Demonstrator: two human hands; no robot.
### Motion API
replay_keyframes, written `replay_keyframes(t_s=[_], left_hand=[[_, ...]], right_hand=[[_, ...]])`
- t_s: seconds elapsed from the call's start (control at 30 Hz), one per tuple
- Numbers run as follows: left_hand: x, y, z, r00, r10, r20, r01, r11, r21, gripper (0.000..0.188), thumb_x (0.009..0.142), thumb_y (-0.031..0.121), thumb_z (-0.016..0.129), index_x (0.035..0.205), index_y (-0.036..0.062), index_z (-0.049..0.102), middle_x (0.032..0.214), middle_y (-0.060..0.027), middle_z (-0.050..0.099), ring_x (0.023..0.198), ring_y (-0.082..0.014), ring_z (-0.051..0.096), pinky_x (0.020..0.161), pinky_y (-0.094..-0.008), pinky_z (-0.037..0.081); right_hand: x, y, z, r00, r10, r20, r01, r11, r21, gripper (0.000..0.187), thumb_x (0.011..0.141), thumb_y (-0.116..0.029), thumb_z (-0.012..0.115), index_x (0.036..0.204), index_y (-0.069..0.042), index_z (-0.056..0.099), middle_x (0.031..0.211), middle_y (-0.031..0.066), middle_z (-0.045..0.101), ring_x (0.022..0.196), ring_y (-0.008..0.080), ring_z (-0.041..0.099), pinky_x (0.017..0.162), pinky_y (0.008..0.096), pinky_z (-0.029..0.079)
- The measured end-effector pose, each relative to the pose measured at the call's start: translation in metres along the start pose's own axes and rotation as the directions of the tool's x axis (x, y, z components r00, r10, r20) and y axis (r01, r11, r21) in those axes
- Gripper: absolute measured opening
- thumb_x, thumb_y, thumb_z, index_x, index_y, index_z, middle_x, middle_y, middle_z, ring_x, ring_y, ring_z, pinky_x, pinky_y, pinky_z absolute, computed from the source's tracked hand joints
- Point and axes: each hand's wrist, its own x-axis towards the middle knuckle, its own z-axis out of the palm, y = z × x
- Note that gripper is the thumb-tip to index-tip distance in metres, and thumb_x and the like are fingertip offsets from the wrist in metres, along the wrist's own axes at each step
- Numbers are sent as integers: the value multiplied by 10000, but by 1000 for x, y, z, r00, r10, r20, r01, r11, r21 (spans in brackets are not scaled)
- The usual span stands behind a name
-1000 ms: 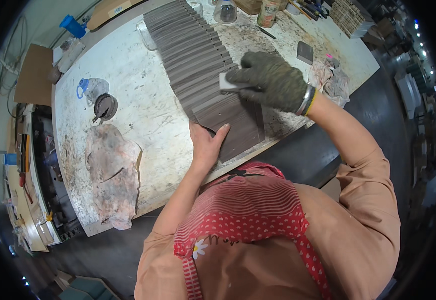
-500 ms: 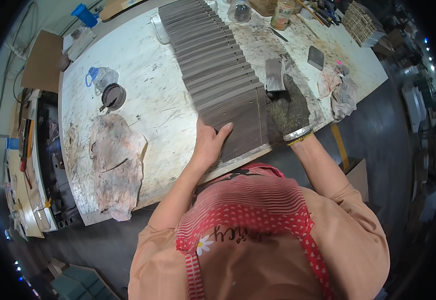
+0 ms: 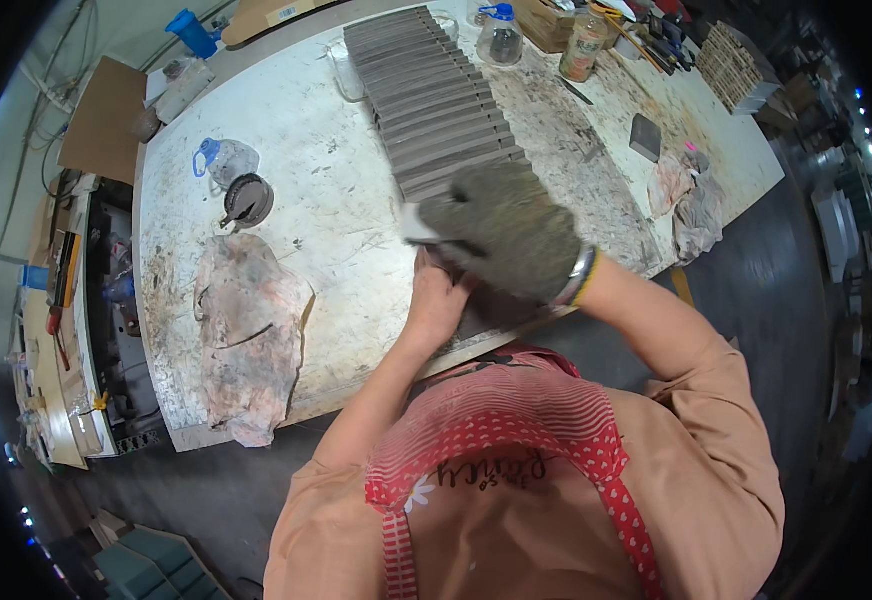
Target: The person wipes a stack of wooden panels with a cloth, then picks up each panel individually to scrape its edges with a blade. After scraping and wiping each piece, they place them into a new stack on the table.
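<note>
Pressing flat, the bare left hand (image 3: 436, 300) steadies the near end of a long row of grey wooden slats (image 3: 436, 110), while the gloved right hand (image 3: 506, 235) grips a pale block (image 3: 416, 222), most slats lying beyond.

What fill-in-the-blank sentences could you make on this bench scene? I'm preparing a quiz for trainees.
1. The right hand wears a grey ____.
2. The bare left hand presses on the row of dark grey ____.
3. A stained ____ lies left of the hands.

Missing words: glove; slabs; cloth
</note>
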Motion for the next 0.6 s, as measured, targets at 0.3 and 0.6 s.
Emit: replay_keyframes(t_s=[0.3,0.6], left_hand=[[-3,24,-6,986,-149,-76,140,984,-111,597,822,263,681,1257,-83,464,1302,-273,411,1200,-415,412,1038,-427,334],[-23,-32,25,971,-128,-200,74,964,-256,623,840,300,667,1321,-10,419,1297,-237,453,1200,-357,447,1035,-431,344]], right_hand=[[-30,86,-63,930,366,30,-343,895,-285,346,799,-257,687,1106,-105,642,962,119,616,912,304,594,761,402,479],[88,-55,64,936,0,352,-330,348,878,466,863,-293,622,1233,-19,546,1086,167,613,962,234,613,813,324,503]])
